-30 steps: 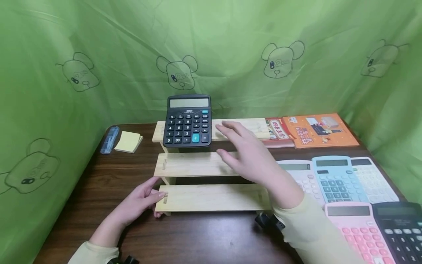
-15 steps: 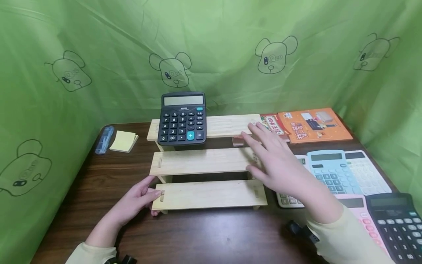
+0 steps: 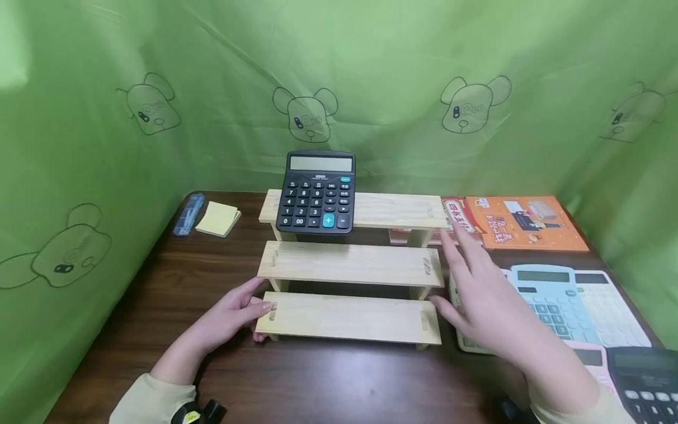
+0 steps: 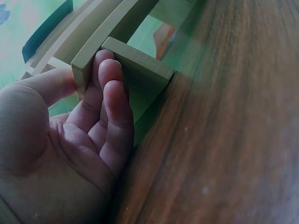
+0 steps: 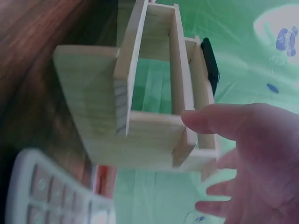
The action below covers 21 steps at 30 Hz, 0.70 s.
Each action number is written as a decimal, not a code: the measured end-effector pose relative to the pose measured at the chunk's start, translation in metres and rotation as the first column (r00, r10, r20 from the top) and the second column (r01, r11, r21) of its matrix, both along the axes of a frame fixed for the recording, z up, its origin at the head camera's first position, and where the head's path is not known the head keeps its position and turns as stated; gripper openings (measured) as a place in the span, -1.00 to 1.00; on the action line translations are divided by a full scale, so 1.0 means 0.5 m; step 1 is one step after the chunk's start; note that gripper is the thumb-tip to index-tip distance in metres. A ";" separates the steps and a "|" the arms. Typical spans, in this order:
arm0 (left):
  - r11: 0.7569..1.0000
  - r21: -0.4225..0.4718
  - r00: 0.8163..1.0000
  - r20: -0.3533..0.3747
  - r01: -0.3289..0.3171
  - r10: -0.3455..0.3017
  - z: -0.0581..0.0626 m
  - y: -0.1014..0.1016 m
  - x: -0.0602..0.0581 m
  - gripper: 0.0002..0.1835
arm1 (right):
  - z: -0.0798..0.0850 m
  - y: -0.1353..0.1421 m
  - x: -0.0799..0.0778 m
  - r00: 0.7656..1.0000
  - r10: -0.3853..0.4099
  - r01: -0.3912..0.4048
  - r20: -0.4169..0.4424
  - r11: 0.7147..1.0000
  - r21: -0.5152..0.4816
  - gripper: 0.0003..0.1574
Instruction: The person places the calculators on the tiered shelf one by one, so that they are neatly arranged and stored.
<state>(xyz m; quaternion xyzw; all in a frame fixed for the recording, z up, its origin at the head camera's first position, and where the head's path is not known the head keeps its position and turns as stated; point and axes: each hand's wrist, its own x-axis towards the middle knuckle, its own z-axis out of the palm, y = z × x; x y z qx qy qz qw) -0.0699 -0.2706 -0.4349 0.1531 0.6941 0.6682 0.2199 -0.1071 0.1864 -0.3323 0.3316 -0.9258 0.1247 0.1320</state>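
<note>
A three-tier wooden stand [image 3: 352, 318] is on the dark table. A black desk calculator [image 3: 318, 194] leans upright on the left of its top tier. My left hand [image 3: 233, 312] pinches the left end of the lowest plank; in the left wrist view its thumb lies on the plank's edge and its fingers curl underneath. My right hand [image 3: 487, 300] is beside the stand's right end, fingers extended and holding nothing. In the right wrist view, its thumb appears at the end of the middle plank; contact is unclear. A light-coloured calculator [image 5: 51, 196] lies below that hand, partly hidden.
At right lie a blue calculator [image 3: 548, 306], a white one [image 3: 609, 306], a pink one [image 3: 593, 359] and another black one [image 3: 646, 377]. Behind are an orange book [image 3: 529, 224] and a red book [image 3: 458, 215]. Sticky notes [image 3: 218, 219] and a blue clear object [image 3: 189, 215] sit back left.
My right hand has moved right, from in front of the top tier to beside the stand's right end. The left hand keeps its hold. The head view has shifted slightly.
</note>
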 end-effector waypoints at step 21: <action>0.999 -0.041 1.000 -0.012 -0.019 0.019 0.002 0.001 -0.001 -0.31 | -0.066 0.114 -0.052 0.881 -0.334 0.195 0.335 0.902 0.385 0.31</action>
